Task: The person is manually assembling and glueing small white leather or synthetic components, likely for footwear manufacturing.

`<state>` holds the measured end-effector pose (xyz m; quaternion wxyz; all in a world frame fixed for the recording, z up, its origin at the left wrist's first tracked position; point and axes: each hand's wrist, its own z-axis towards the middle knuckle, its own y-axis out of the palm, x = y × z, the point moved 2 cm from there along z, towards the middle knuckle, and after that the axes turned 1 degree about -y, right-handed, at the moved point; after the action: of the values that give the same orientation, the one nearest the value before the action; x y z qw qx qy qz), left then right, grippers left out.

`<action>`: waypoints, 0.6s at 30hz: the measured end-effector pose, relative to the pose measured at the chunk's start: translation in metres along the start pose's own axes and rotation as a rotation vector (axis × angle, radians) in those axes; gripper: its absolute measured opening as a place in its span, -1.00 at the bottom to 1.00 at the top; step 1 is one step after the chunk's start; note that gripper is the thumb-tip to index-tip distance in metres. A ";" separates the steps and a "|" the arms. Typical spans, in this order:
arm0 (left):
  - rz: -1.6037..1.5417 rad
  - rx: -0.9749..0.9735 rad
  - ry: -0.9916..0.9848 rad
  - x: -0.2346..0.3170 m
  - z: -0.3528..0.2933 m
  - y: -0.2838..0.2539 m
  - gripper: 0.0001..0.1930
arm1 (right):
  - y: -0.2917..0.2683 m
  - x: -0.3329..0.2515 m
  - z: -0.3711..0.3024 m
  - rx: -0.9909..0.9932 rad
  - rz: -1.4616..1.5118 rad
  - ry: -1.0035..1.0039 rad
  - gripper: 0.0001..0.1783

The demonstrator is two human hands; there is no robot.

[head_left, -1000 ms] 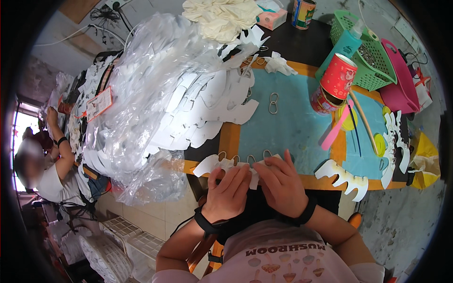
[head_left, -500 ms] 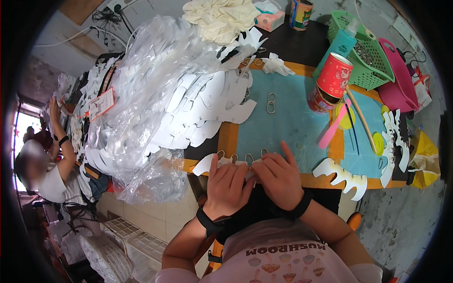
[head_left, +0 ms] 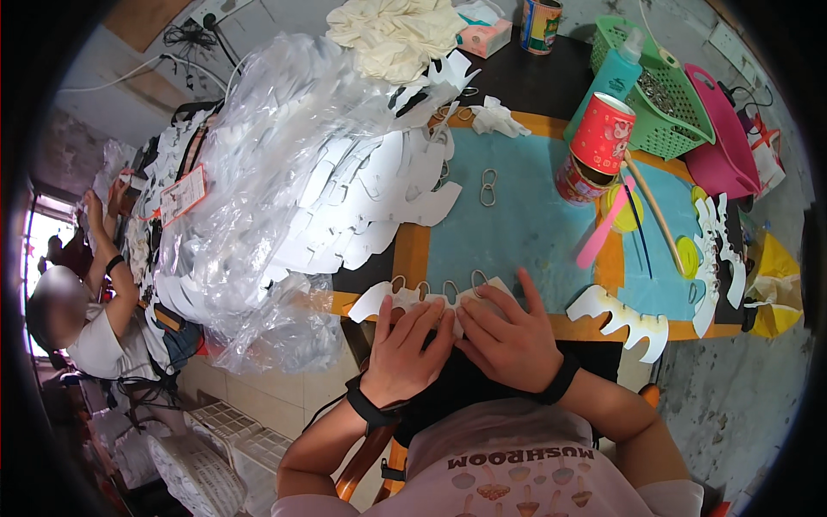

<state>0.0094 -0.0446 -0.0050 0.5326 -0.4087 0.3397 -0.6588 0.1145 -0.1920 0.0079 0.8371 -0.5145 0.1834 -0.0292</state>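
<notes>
At the near table edge, a white scalloped strip (head_left: 371,301) lies under both my hands, with several oval metal rings (head_left: 450,291) standing up along its far edge. My left hand (head_left: 406,349) is closed on the strip's left half, fingertips bent over it. My right hand (head_left: 510,334) pinches the strip right of the middle, its index finger stretched out and apart. The thumbs and the strip's underside are hidden. Farther off on the blue mat (head_left: 491,237) lie two linked metal rings (head_left: 488,188). A similar scalloped strip with brownish edges (head_left: 622,314) rests to the right.
Clear plastic sheeting (head_left: 258,146) and stacked white pieces (head_left: 345,202) fill the left. At right stand a red patterned cup (head_left: 603,133), a turquoise bottle (head_left: 613,79), a green basket (head_left: 689,129), a pink tub (head_left: 722,155) and a pink stick (head_left: 599,237). Another person (head_left: 108,332) works far left.
Both hands have moved slightly toward me and apart, so more of the white strip shows between and beyond the fingers. The other person's hands have shifted.
</notes>
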 end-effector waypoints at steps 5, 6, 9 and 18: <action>-0.032 -0.022 -0.020 0.001 -0.002 0.001 -0.63 | 0.002 -0.001 -0.004 -0.003 -0.038 0.016 -0.66; -0.034 -0.024 -0.019 0.002 -0.003 0.001 -0.63 | 0.002 -0.001 -0.005 0.001 -0.052 0.023 -0.66; -0.054 -0.037 -0.048 0.004 -0.003 0.001 -0.61 | 0.004 -0.001 -0.006 0.030 -0.072 0.022 -0.69; 0.048 0.011 0.016 0.007 -0.007 0.004 -0.56 | 0.007 -0.005 -0.007 0.041 -0.085 0.063 -0.71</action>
<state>0.0046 -0.0525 -0.0105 0.5477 -0.3924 0.3498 -0.6510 0.1062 -0.1929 0.0004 0.8392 -0.5035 0.1871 -0.0848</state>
